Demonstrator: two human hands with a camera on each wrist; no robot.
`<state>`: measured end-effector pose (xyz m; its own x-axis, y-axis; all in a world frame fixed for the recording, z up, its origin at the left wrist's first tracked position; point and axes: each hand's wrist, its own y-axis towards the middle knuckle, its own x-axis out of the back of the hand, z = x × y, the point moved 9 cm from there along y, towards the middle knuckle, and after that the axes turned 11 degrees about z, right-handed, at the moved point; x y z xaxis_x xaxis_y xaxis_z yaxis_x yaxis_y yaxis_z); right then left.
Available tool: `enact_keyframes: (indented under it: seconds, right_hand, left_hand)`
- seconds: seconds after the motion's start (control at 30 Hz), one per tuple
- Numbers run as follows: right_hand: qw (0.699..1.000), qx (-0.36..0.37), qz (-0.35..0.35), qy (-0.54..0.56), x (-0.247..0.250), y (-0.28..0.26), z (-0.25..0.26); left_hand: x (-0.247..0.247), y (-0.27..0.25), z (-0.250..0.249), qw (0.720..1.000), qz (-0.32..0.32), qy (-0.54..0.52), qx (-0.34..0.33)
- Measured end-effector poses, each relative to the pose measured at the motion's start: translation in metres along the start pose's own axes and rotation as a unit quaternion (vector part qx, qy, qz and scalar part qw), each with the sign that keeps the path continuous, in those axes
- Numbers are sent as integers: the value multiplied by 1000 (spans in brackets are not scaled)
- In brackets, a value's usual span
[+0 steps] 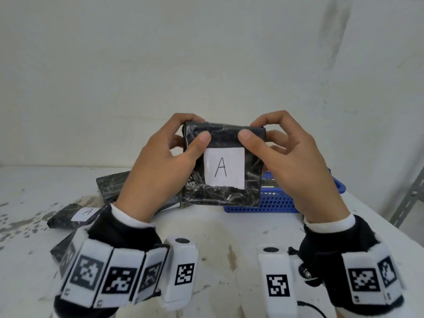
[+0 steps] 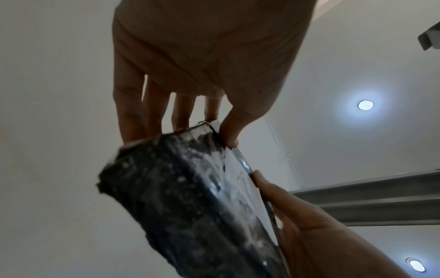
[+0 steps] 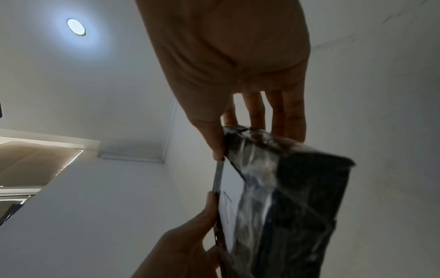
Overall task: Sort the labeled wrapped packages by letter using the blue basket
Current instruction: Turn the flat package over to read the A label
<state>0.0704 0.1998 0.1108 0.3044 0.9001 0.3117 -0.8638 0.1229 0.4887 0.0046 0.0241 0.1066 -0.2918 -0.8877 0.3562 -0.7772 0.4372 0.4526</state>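
Both hands hold up a black wrapped package (image 1: 223, 198) above the table, its white label with the letter A facing me. My left hand (image 1: 167, 161) grips its left top corner, thumb on the front and fingers behind. My right hand (image 1: 291, 161) pinches the right top corner the same way. The left wrist view shows the package (image 2: 181, 203) from below, as does the right wrist view, where the package (image 3: 295, 197) fills the lower right. The blue basket (image 1: 275, 203) stands behind the package, to the right. Another package labeled A (image 1: 75, 215) lies at the left.
More black wrapped packages (image 1: 112, 184) lie heaped at the left behind my left wrist. The white table (image 1: 229, 237) is stained and worn. A metal shelf post (image 1: 410, 198) rises at the right edge. A plain wall stands close behind.
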Motion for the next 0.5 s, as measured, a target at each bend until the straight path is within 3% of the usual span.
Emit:
enact_keyframes:
  seconds: [0.23, 0.5]
  right_hand:
    - [999, -18, -26, 19, 15, 1, -10]
    - [992, -25, 89, -92, -8, 5, -9]
  left_hand:
    - [-19, -1, 26, 985, 122, 33, 113]
    - [-14, -2, 13, 991, 120, 31, 53]
